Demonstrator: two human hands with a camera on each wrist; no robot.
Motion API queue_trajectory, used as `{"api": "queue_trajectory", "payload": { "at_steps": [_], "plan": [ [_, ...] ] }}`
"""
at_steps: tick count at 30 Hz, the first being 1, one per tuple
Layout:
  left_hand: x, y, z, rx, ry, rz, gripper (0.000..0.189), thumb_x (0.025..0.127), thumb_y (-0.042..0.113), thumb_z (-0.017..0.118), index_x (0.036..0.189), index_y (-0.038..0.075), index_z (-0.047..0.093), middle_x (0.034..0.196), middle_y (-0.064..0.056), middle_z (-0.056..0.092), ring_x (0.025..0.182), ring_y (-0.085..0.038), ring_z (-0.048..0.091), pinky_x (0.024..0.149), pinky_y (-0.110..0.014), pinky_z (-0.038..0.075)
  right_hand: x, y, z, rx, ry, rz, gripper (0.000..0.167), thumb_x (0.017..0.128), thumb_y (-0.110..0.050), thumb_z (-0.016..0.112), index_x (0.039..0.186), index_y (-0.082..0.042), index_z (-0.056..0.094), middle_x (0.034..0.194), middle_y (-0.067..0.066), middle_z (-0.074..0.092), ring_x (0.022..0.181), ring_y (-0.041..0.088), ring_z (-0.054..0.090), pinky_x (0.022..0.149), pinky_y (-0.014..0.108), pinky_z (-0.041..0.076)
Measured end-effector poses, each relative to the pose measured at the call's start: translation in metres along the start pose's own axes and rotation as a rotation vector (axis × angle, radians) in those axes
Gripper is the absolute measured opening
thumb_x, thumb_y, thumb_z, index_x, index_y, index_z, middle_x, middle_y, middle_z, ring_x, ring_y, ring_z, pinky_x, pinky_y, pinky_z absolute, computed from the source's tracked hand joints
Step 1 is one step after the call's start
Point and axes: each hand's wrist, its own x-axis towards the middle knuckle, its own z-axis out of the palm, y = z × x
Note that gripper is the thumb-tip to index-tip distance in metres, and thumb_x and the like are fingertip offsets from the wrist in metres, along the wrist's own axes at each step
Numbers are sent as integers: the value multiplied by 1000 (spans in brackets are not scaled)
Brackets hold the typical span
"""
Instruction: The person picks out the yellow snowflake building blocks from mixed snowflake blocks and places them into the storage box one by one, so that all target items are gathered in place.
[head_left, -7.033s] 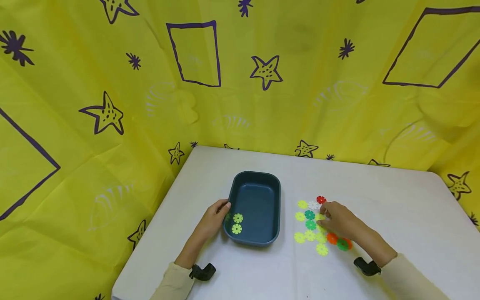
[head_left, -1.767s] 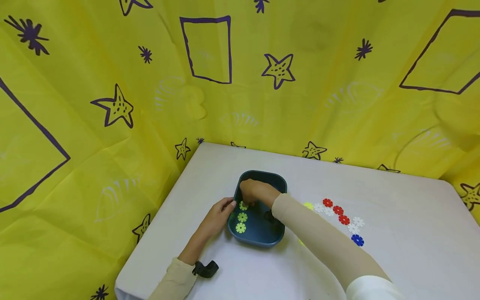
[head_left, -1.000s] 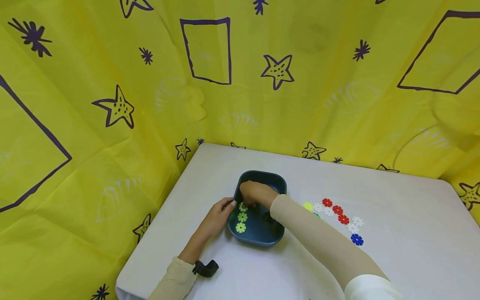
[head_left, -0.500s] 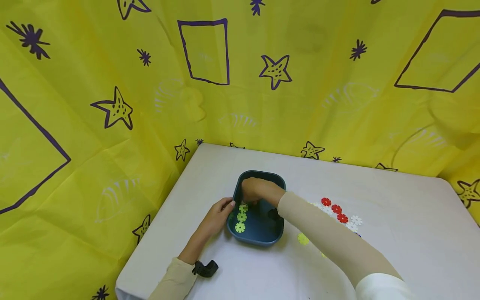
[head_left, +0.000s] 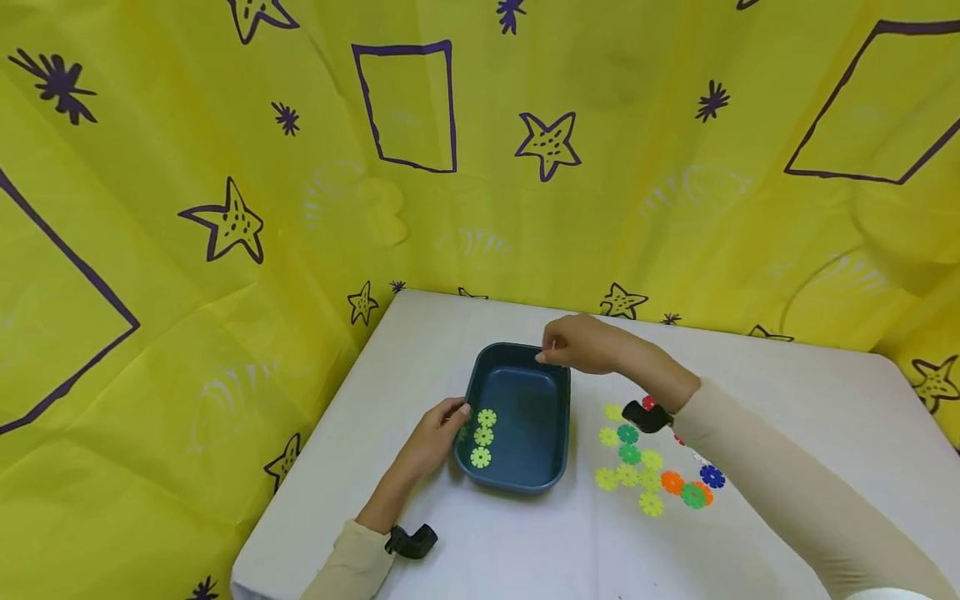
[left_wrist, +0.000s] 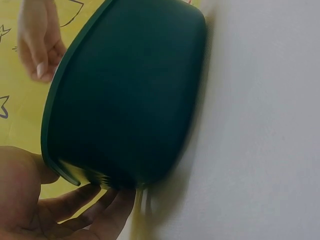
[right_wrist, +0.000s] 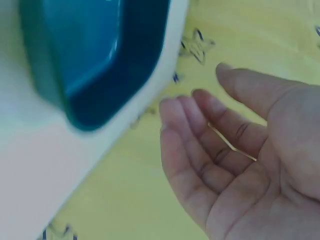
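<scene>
A dark blue-green plastic tub (head_left: 529,429) stands on the table, with three yellow-green notched plastic discs (head_left: 483,436) in a row along its left side. My left hand (head_left: 432,435) holds the tub's left wall, thumb at the rim and fingers outside it, as the left wrist view also shows. Over the tub's far right corner hovers my right hand (head_left: 588,343). Its fingers (right_wrist: 187,170) are loosely bent with nothing between them in the right wrist view. Right of the tub lie more discs, among them yellow (head_left: 606,479), green (head_left: 627,433), orange (head_left: 672,482) and blue (head_left: 712,476).
The white-covered table (head_left: 540,550) has a yellow patterned curtain (head_left: 480,208) behind it and at its left. My right forearm (head_left: 780,475) crosses over the loose discs and hides some red and white ones. Each wrist wears a black camera mount (head_left: 411,542).
Two discs lay in the tub at first; a third was placed above them in the row. My right hand has since let go and risen out toward the far right corner. My left hand keeps its hold.
</scene>
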Motion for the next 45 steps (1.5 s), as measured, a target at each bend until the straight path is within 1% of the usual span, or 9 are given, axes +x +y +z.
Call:
{"api": "queue_trajectory", "payload": {
  "at_steps": [3, 7, 10, 17, 22, 27, 32, 38, 45],
  "plan": [
    [0, 2, 0, -1, -2, 5, 52, 112, 36, 51, 147, -3, 56, 145, -23, 62, 138, -39, 56, 114, -57, 46, -24, 21, -3, 13, 73, 34, 21, 104, -27, 69, 107, -7, 74, 97, 6, 73, 84, 20, 64, 75, 37, 56],
    [0, 4, -1, 1, 1, 20, 52, 112, 35, 52, 146, -5, 56, 143, -24, 63, 136, -40, 57, 112, -58, 47, -50, 50, 4, 48, 79, 101, 26, 103, -29, 71, 109, -4, 72, 94, 5, 71, 81, 20, 61, 69, 34, 56],
    [0, 3, -1, -4, 3, 17, 52, 112, 34, 52, 146, -5, 56, 142, -25, 62, 136, -41, 57, 112, -58, 47, -65, 71, 18, 98, 54, 144, 26, 103, -28, 71, 109, -3, 70, 94, 7, 70, 80, 20, 60, 67, 33, 55],
    [-1, 1, 2, -11, -8, 3, 54, 113, 36, 49, 148, -5, 54, 146, -25, 60, 139, -41, 55, 114, -57, 45, -87, 112, 56, 213, 39, 176, 19, 102, -23, 71, 102, -5, 68, 91, 6, 68, 78, 18, 56, 66, 31, 50],
    [-2, 0, 2, -11, -4, -2, 54, 113, 36, 50, 148, -5, 54, 146, -25, 60, 139, -41, 55, 114, -57, 45, -90, 123, 71, 230, 71, 186, 17, 99, -18, 74, 105, -4, 67, 94, 3, 69, 84, 18, 59, 73, 31, 53],
    [-1, 1, 1, -7, -2, -5, 53, 113, 35, 50, 148, -4, 54, 146, -25, 60, 139, -40, 55, 114, -57, 45, -85, 123, 78, 219, 98, 160, 22, 98, -16, 76, 110, 1, 68, 99, 5, 71, 91, 21, 63, 86, 40, 56],
    [0, 2, 2, -15, 0, 1, 53, 112, 34, 51, 147, -6, 55, 143, -25, 62, 136, -40, 57, 113, -58, 46, -78, 122, 82, 204, 127, 150, 25, 96, -14, 77, 111, 3, 68, 100, 7, 71, 93, 23, 64, 91, 47, 57],
    [-1, 2, 3, -11, 4, 9, 52, 112, 34, 51, 146, -5, 56, 142, -25, 62, 135, -40, 57, 112, -57, 47, -71, 121, 84, 218, 108, 183, 28, 95, -14, 79, 114, 3, 67, 104, 9, 69, 97, 25, 62, 95, 50, 56],
    [-2, 3, 2, 5, -3, 5, 53, 113, 36, 50, 148, -4, 54, 145, -24, 61, 139, -41, 55, 114, -58, 45, -64, 124, 89, 182, 107, 164, 34, 94, -14, 81, 119, 4, 68, 111, 14, 70, 104, 31, 63, 100, 55, 54]
  ]
}}
